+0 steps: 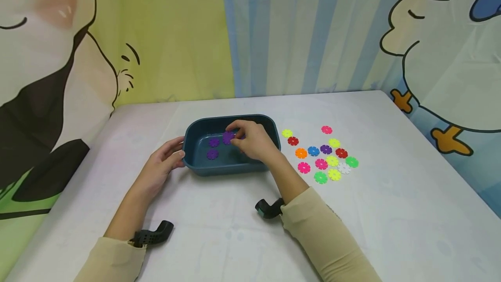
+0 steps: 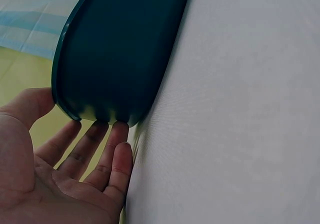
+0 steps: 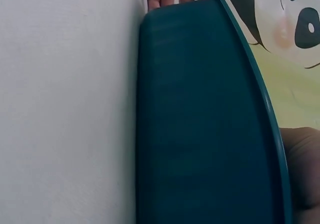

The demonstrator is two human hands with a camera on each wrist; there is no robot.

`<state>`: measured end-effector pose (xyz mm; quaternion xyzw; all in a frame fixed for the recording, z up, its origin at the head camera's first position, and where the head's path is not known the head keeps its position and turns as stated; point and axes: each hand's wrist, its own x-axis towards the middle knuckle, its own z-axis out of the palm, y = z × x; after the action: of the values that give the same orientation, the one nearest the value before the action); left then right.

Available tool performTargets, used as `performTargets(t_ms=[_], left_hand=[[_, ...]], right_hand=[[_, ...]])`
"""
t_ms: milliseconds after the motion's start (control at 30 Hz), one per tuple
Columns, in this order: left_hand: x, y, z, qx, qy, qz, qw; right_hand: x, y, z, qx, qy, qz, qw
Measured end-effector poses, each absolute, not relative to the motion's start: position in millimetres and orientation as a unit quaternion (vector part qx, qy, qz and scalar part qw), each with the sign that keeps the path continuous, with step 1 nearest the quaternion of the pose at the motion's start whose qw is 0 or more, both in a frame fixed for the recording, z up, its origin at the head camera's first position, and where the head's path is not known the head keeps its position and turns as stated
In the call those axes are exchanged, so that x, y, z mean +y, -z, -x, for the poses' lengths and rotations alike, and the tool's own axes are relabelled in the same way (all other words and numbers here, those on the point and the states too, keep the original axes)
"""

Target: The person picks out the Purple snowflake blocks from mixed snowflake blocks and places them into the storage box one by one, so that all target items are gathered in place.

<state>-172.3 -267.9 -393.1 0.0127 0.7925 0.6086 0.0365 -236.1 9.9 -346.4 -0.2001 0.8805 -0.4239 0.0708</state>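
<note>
A dark teal plastic basin (image 1: pixel 219 169) stands on the white-covered table. My left hand (image 1: pixel 166 156) rests at its left end; in the left wrist view, extended fingertips (image 2: pixel 120 129) touch the outer wall and the thumb is at the rim. Over the inside of the basin, my right hand (image 1: pixel 254 140) pinches a purple notched snowflake disc (image 1: pixel 228 138) between thumb and index finger. Two more purple discs (image 1: pixel 212 154) lie on the basin floor at the left. Another bit of purple shows behind the right hand's fingers. The right wrist view has the basin's wall (image 3: pixel 200 114) hiding the fingertips.
Right of the basin, several loose snowflake discs lie on the table, among them an orange disc (image 1: pixel 301 153), a blue disc (image 1: pixel 313 151), a white disc (image 1: pixel 344 168) and a dark purple disc (image 1: pixel 325 149). A printed cartoon curtain (image 1: pixel 176 34) hangs behind the table.
</note>
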Motion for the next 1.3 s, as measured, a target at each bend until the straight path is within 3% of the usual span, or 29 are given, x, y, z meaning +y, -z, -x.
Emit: performTargets(t_ms=[700,1300], left_hand=[[-269,395,171,0.789,-0.614,-0.014,0.038],[-268,396,173,0.789,-0.614,-0.018,0.033]], right_hand=[[-7,352,236,0.891,0.398,0.168,0.141],[-12,356,241,0.928,0.307,0.163,0.133]])
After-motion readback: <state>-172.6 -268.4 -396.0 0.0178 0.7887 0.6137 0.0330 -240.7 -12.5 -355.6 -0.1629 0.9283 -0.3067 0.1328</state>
